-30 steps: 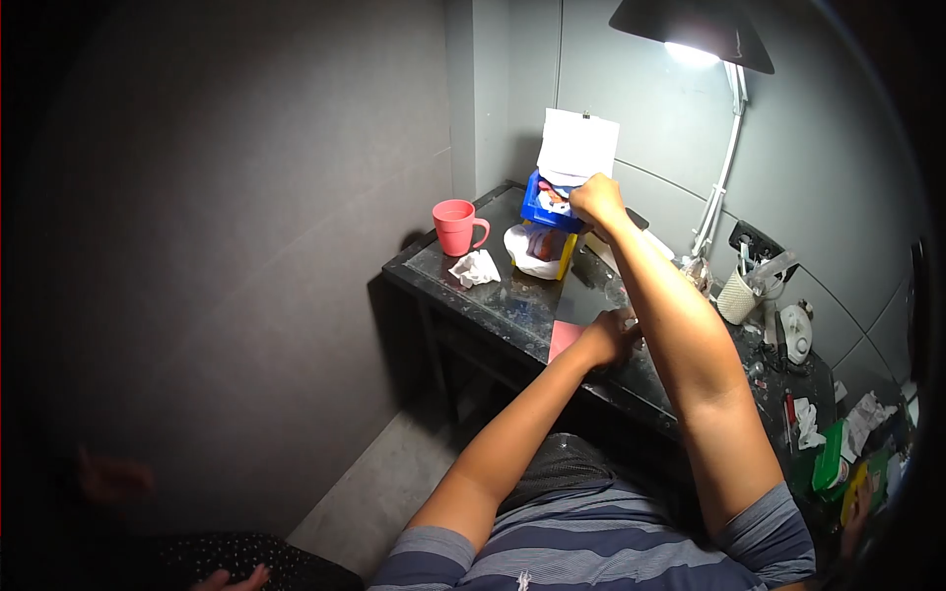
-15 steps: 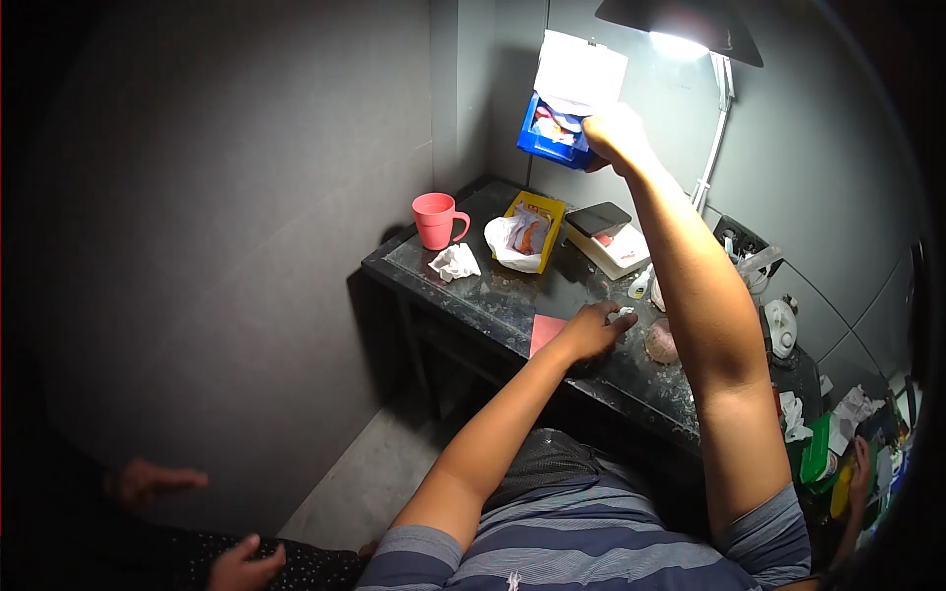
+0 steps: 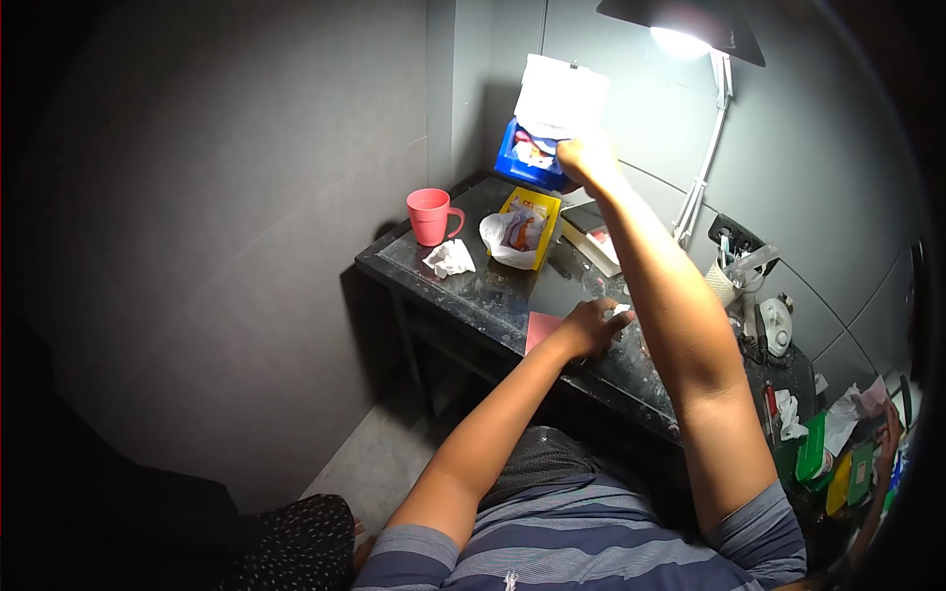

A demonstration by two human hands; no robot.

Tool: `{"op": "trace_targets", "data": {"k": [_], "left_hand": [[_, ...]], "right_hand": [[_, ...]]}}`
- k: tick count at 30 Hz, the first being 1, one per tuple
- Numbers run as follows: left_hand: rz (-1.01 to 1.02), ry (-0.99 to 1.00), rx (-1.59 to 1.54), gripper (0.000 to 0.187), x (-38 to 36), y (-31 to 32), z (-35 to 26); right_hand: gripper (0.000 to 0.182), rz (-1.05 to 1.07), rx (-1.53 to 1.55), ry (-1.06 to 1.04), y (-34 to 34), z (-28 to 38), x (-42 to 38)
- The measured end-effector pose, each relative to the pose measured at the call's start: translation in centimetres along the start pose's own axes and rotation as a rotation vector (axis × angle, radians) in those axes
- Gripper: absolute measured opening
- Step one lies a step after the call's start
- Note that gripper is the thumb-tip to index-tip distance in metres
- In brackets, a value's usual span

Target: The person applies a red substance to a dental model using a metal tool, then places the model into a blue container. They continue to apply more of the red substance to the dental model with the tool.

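Note:
My right hand (image 3: pixel 588 165) is raised above the back of the dark desk, closed on the right edge of a blue tray (image 3: pixel 530 173). Inside the tray are a white sheet of paper (image 3: pixel 560 97) and some colourful crumpled pieces. Low over the desk, my left hand (image 3: pixel 591 330) has its fingers closed around a small white object (image 3: pixel 619 310), whose kind I cannot make out. A pink sheet (image 3: pixel 541 328) lies beside and partly under the left hand.
A pink mug (image 3: pixel 429 218), crumpled tissue (image 3: pixel 450 258) and a yellow tray (image 3: pixel 544 246) stand on the desk (image 3: pixel 434 289). A lamp (image 3: pixel 714 30) hangs above. Green containers (image 3: pixel 815 451) are at right, near another person's hand (image 3: pixel 889 433). A person in a dotted garment (image 3: pixel 301 542) is at lower left.
My right hand has lowered the blue tray and moved it slightly left. My left hand has barely moved. The other person's hands at lower left have gone from view.

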State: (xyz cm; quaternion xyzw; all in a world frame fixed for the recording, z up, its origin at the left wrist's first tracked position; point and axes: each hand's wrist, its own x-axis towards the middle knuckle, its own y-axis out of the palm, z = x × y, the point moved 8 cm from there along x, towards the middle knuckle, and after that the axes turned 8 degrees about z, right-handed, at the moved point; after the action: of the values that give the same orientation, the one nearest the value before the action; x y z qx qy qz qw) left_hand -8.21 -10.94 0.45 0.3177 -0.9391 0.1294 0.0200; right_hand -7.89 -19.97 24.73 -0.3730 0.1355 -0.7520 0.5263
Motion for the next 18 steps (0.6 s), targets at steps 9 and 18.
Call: {"op": "trace_targets", "data": {"k": [9, 18], "left_hand": [[-0.043, 0.626, 0.301, 0.039, 1.7, 0.7, -0.3], [0.103, 0.374, 0.326, 0.058, 1.6, 1.0, -0.8]], "right_hand": [[0.027, -0.099, -0.208, 0.113, 5.9, -7.0, -1.2], [0.037, -0.041, -0.256, 0.162, 6.2, -8.5, -1.8]]}}
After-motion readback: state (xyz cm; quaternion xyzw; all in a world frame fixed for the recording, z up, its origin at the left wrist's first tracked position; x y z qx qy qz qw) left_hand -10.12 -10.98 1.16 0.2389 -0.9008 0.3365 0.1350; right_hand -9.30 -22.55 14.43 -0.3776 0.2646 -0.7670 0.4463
